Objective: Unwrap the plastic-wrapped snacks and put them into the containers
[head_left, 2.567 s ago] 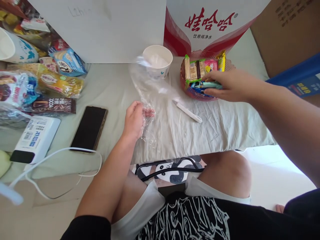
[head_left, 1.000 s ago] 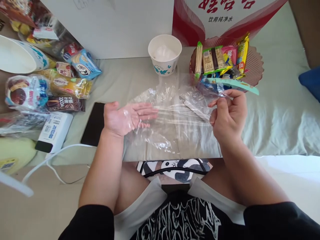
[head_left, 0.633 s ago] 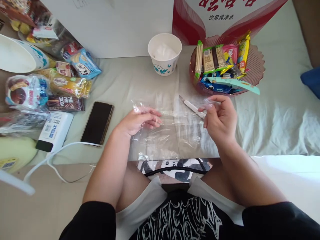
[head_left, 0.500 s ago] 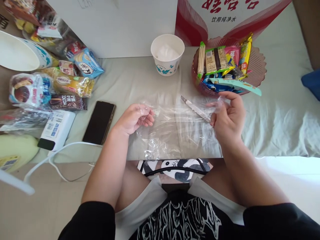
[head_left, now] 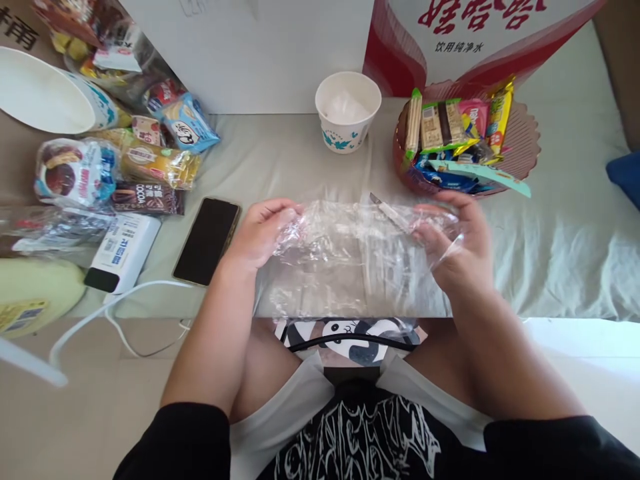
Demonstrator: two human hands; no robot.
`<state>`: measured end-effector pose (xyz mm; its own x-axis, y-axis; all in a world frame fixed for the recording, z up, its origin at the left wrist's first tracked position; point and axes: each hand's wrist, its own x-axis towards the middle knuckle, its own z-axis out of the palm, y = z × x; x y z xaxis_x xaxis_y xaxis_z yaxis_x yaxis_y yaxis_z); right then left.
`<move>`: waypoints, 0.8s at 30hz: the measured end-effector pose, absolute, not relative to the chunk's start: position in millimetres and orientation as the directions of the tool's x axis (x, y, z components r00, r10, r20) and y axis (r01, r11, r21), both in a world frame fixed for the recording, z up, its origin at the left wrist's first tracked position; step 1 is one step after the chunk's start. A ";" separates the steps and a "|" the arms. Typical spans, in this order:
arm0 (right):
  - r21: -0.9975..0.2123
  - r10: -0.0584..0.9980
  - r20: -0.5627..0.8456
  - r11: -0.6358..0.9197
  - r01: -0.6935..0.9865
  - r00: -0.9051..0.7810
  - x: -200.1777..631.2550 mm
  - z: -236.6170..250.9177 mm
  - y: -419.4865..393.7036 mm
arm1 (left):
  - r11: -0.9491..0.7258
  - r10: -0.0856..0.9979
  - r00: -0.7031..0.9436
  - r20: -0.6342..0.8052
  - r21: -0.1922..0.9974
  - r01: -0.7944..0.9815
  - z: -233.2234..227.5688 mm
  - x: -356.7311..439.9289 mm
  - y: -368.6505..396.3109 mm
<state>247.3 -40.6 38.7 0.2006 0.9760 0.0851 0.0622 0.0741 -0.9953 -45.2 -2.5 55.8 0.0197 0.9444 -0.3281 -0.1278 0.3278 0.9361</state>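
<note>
A clear plastic bag (head_left: 340, 260) stretches between my two hands over the front of the cloth-covered table. My left hand (head_left: 263, 233) grips its left upper end with fingers curled. On the other side, my right hand (head_left: 457, 243) is closed on the right end, the film wrapped over its fingers. A white-handled craft knife (head_left: 393, 215) lies by the right fingers, its blade pointing up and left; the film partly covers it. I cannot tell whether the right hand touches the knife. Behind the bag stands a paper bowl (head_left: 347, 113) with something white and translucent inside.
A pink scalloped bowl (head_left: 525, 147) of wrapped snacks stands at the back right, before a red and white carton (head_left: 400, 53). On the left lie a phone (head_left: 207, 240), a white boxy device (head_left: 125, 250) with a cable, snack packs (head_left: 160, 163) and a tilted paper tub (head_left: 45, 93).
The film is spread wider and raised between my hands, and my left fingers have closed on its edge. The view has shifted slightly, so the table things appear further right.
</note>
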 end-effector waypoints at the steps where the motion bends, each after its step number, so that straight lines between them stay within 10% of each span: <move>1: -0.997 0.985 0.040 0.027 0.076 0.170 246.8 40.2 -41.0 | 0.297 0.950 -0.043 -0.308 0.939 -0.175 55.8 -43.6 -1.8; 6: -0.998 0.960 0.059 0.051 0.035 0.274 242.9 48.1 -41.2 | 0.274 0.933 -0.156 -0.325 0.920 -0.282 54.7 -41.5 1.5; 13: -1.000 0.947 -0.013 -0.022 0.022 0.320 245.2 49.3 -36.3 | 0.412 0.853 0.370 -0.368 0.910 -0.046 50.8 -44.3 -4.0; 24: -0.997 0.941 0.030 0.006 0.070 0.337 258.8 42.4 -39.0 | 0.121 0.990 -0.070 -0.122 0.993 -0.015 35.0 -38.4 4.6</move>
